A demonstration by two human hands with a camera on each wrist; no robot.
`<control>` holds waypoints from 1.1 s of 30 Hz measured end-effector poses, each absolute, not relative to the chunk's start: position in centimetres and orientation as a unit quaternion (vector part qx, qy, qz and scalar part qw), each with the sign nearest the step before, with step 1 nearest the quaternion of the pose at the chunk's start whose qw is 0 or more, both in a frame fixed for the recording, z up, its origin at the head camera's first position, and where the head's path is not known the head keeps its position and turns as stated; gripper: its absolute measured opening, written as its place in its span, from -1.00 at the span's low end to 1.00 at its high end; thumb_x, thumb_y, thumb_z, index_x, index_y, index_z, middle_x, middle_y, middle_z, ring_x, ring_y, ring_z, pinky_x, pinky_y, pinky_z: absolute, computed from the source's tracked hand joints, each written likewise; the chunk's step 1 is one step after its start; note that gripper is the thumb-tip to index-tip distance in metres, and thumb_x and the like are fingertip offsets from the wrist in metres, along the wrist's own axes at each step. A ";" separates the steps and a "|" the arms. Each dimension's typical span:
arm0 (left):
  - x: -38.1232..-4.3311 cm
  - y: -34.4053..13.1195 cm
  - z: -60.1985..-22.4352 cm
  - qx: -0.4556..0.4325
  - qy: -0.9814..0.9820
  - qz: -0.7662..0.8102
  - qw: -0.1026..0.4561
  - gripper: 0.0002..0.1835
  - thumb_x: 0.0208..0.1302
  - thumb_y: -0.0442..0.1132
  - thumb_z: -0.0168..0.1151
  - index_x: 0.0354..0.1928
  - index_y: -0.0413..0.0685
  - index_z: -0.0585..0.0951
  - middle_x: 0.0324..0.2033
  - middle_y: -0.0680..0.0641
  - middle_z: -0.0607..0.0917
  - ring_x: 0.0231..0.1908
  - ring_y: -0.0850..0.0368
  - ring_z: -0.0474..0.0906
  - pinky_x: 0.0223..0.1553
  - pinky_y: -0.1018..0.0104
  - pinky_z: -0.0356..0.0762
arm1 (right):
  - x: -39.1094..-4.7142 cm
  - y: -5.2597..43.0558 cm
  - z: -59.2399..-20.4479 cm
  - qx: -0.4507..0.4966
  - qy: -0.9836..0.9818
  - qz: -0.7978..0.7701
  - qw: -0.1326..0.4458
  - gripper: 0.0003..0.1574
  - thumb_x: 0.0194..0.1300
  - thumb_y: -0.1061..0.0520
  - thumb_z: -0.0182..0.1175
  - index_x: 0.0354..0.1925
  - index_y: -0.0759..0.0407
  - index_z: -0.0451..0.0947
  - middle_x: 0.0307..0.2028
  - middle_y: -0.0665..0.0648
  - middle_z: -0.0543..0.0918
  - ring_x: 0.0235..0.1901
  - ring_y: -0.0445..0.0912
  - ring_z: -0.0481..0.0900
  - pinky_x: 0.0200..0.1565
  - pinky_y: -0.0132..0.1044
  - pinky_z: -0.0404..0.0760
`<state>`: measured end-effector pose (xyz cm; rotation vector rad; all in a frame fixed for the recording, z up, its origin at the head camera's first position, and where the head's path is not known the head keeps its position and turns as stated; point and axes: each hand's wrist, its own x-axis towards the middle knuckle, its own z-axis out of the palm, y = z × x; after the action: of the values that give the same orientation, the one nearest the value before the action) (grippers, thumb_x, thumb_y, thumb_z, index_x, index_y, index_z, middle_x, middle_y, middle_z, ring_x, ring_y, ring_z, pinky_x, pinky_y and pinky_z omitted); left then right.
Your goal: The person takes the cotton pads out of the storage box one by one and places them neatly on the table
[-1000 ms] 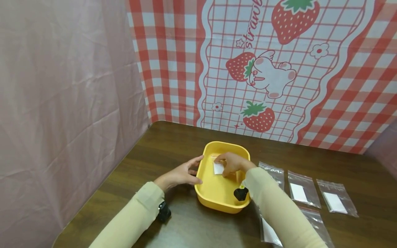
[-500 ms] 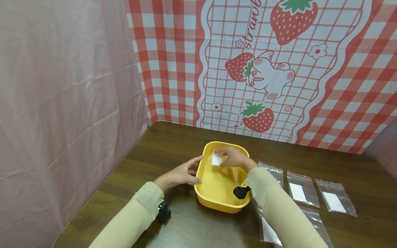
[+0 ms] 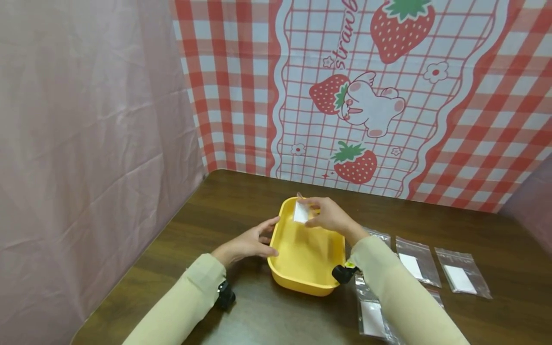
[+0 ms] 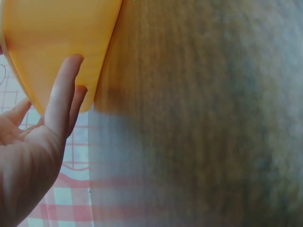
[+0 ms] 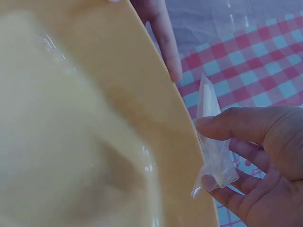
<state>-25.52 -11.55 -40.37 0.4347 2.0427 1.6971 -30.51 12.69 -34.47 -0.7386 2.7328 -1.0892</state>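
Note:
My right hand (image 3: 331, 215) pinches a small clear zip bag (image 3: 300, 212) with a flat white piece inside. It holds the bag at the far end of the yellow plastic tray (image 3: 302, 288). In the right wrist view, thumb and fingers press the clear bag (image 5: 214, 156) from two sides, right at the tray's rim. My left hand (image 3: 247, 244) rests against the tray's left side, thumb and index finger spread along the rim. The left wrist view shows the left hand's straight fingers (image 4: 61, 94) against the tray's outer wall.
To the right of the tray, several clear zip bags lie on the dark wooden table (image 3: 224, 201), among them a far-right bag (image 3: 463, 273), a middle bag (image 3: 416, 263) and a near bag (image 3: 372, 318). A red-checked strawberry cloth (image 3: 241, 96) hangs behind; a pink curtain (image 3: 99, 143) hangs left.
My right hand has lifted the small bag from inside the tray and moved it away from me to the far rim. The left hand stays on the tray's left side.

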 end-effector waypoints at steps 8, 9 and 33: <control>-25.3 -11.4 -40.4 0.159 0.743 0.614 0.214 -0.02 0.00 -0.45 0.33 0.44 0.06 0.06 0.28 -0.30 0.10 0.06 -0.14 0.39 -0.17 0.17 0.56 | -28.2 14.0 -33.4 -0.255 0.892 -0.373 0.014 -0.22 -0.02 0.29 0.40 0.22 0.12 0.43 0.15 0.25 0.46 0.09 0.17 0.42 0.03 0.01 0.46; -25.3 -11.4 -40.4 0.158 0.744 0.613 0.213 -0.02 0.00 -0.45 0.33 0.44 0.07 0.06 0.28 -0.29 0.11 0.06 -0.13 0.39 -0.17 0.17 0.56 | -27.9 14.1 -33.3 -0.259 0.890 -0.375 0.009 -0.22 -0.03 0.30 0.40 0.21 0.12 0.44 0.15 0.24 0.46 0.08 0.17 0.43 0.03 0.01 0.45; -25.3 -11.3 -40.5 0.167 0.739 0.616 0.214 -0.03 0.00 -0.42 0.34 0.44 0.05 0.06 0.27 -0.29 0.11 0.06 -0.14 0.38 -0.16 0.15 0.56 | -21.2 19.1 -35.1 -0.277 0.870 -0.400 -0.077 -0.21 -0.03 0.32 0.41 0.21 0.16 0.42 0.19 0.16 0.42 0.14 0.11 0.37 0.05 -0.03 0.44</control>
<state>-25.32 -11.35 -40.53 0.4645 2.0508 1.7092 -21.17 19.12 -35.13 -0.9162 2.8775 -1.3216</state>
